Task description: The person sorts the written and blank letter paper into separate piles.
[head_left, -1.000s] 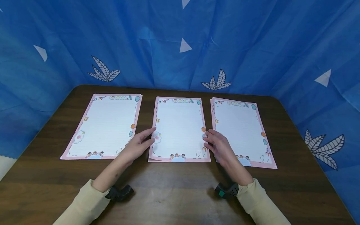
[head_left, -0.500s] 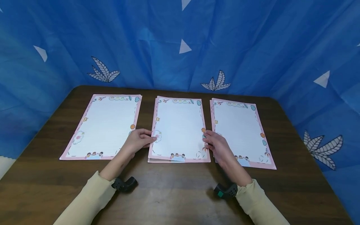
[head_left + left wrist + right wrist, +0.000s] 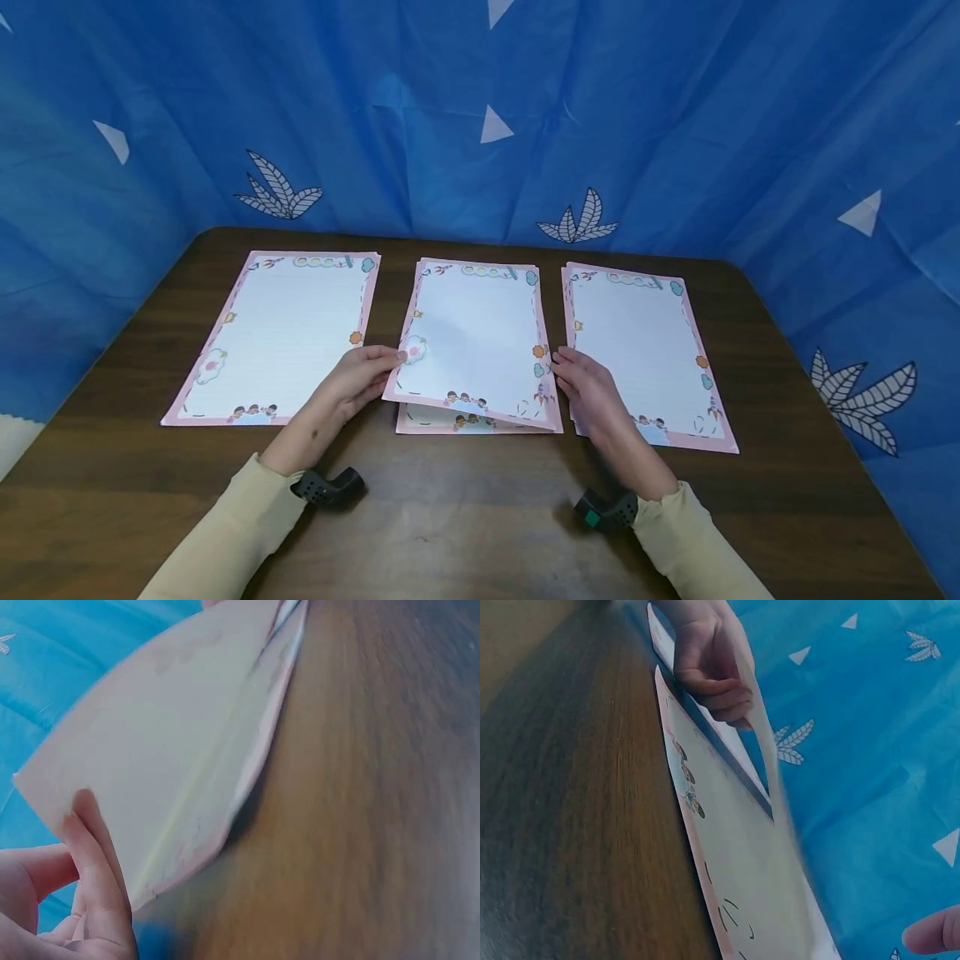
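In the head view, my left hand (image 3: 347, 385) pinches the left edge of the top sheet of decorated paper (image 3: 476, 333) on the middle stack. That sheet's near left corner is raised and the paper bows. Below it shows another pink-bordered sheet (image 3: 431, 419). The left wrist view shows the left fingers (image 3: 97, 881) gripping the raised sheet (image 3: 165, 705), its pale underside visible. My right hand (image 3: 588, 387) is at the stack's right edge, fingers loosely bent; its contact with the paper is unclear. A single fingertip (image 3: 934, 934) appears in the right wrist view.
A left paper stack (image 3: 277, 333) and a right paper stack (image 3: 637, 333) flank the middle one on the brown wooden table (image 3: 465, 517). The right forearm overlaps the right stack's near left corner. A blue patterned curtain (image 3: 450, 192) hangs behind.
My left hand has gone from touching the middle stack's left edge to pinching the top sheet and lifting its near left corner, uncovering part of the sheet below. The right hand barely moved.
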A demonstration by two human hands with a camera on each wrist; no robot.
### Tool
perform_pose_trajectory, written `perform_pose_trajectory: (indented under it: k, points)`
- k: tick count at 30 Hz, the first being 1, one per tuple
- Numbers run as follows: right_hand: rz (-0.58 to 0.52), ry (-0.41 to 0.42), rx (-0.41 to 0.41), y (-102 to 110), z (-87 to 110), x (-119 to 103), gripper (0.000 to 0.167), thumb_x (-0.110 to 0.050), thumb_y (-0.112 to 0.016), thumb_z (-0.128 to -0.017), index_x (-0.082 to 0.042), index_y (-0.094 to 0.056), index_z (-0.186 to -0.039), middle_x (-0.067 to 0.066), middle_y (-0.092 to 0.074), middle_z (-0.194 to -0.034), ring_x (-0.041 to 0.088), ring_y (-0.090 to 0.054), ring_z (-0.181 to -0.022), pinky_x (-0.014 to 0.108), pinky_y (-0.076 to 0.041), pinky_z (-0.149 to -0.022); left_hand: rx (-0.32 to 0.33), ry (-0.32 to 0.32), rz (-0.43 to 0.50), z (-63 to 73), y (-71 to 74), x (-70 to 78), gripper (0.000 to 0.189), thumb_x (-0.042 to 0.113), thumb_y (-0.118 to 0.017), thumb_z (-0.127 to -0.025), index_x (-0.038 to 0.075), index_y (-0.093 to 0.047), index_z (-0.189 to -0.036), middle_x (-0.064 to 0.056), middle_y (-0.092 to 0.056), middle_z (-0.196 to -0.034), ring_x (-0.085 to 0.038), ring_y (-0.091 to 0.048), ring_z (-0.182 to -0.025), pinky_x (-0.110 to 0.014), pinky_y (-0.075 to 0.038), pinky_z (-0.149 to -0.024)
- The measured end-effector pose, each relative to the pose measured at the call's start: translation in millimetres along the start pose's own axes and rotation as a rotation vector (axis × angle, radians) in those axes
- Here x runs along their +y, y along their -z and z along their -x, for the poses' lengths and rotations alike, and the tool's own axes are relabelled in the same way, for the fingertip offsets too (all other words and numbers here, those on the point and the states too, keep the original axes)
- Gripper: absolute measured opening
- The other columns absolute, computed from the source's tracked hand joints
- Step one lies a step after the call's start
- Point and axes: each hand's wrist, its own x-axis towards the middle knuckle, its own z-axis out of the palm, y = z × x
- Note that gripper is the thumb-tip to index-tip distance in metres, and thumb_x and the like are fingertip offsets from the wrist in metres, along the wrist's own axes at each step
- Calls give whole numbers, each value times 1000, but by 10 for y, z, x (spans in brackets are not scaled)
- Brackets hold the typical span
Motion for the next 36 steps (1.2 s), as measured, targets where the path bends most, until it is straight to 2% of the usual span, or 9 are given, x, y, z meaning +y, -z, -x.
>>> perform_pose_trajectory:
  k: [4, 7, 12, 16, 19, 24, 28, 32, 36]
  points:
    - [22, -4, 8, 8, 35, 2, 50, -9, -43, -96, 5, -29, -142, 16, -35, -143, 26, -41, -124, 33, -32, -102, -50, 4, 136, 6, -19, 15, 9, 2, -52, -94, -5, -58, -98, -5, -66, -80, -11, -66, -71, -23, -52, -66]
    - [11, -10, -18, 2, 59, 1, 50, -11, -41, -97, 5, -27, -143, 19, -38, -140, 25, -47, -117, 31, -38, -97, -47, 4, 156, 15, -37, 22, 11, 2, -51, -95, -6, -57, -100, -6, -66, -81, -11, -66, -73, -24, -52, -68]
    - [70, -19, -56, -3, 46, 51, 52, -12, -43, -98, 5, -25, -144, 25, -45, -131, 15, -59, -96, 23, -49, -76, 14, -10, 23, 44, -89, 26, 29, 7, -55, -94, -12, -50, -116, -4, -63, -84, -9, -63, -70, -22, -52, -66]
    - [173, 12, -44, -3, 16, 103, 54, -8, -47, -96, 6, -25, -144, 25, -52, -121, 14, -62, -86, 21, -49, -69, 18, -50, -83, 61, -108, 18, 45, 10, -57, -94, -4, -43, -134, -8, -64, -95, -10, -64, -74, -24, -53, -67]
    - [224, 37, -21, -3, 4, 123, 55, -9, -50, -95, 6, -27, -143, 25, -58, -112, 17, -64, -82, 22, -50, -67, 0, -72, -104, 61, -101, 9, 51, 9, -56, -94, 1, -37, -141, -11, -65, -102, -13, -66, -78, -28, -53, -70]
    - [264, 42, -19, 11, 6, 126, 50, -11, -49, -96, 3, -34, -142, 17, -63, -101, 15, -64, -76, 24, -50, -63, -18, -100, -154, 74, -70, 0, 52, 8, -55, -95, -1, -35, -142, -13, -65, -103, -14, -65, -80, -29, -53, -71]
    - [283, 84, -47, 32, 7, 120, 46, -9, -50, -96, 4, -40, -138, 10, -63, -83, 13, -59, -62, 24, -48, -53, -6, -135, -210, 105, -58, 15, 50, 4, -54, -94, -4, -36, -140, -16, -63, -105, -14, -64, -82, -28, -53, -71]
    - [339, 147, -53, 43, -3, 124, 45, -6, -54, -94, 6, -42, -136, 5, -54, -63, 12, -46, -47, 22, -40, -44, 16, -169, -295, 144, -80, 30, 48, 3, -55, -93, -4, -40, -138, -21, -60, -109, -18, -62, -88, -29, -52, -74]
    - [384, 161, -25, 45, -3, 147, 44, -7, -56, -93, 1, -46, -135, 5, -48, -57, 14, -40, -42, 23, -34, -40, 23, -205, -360, 171, -105, 25, 45, 2, -55, -93, -5, -43, -136, -23, -59, -111, -25, -62, -94, -33, -51, -78]
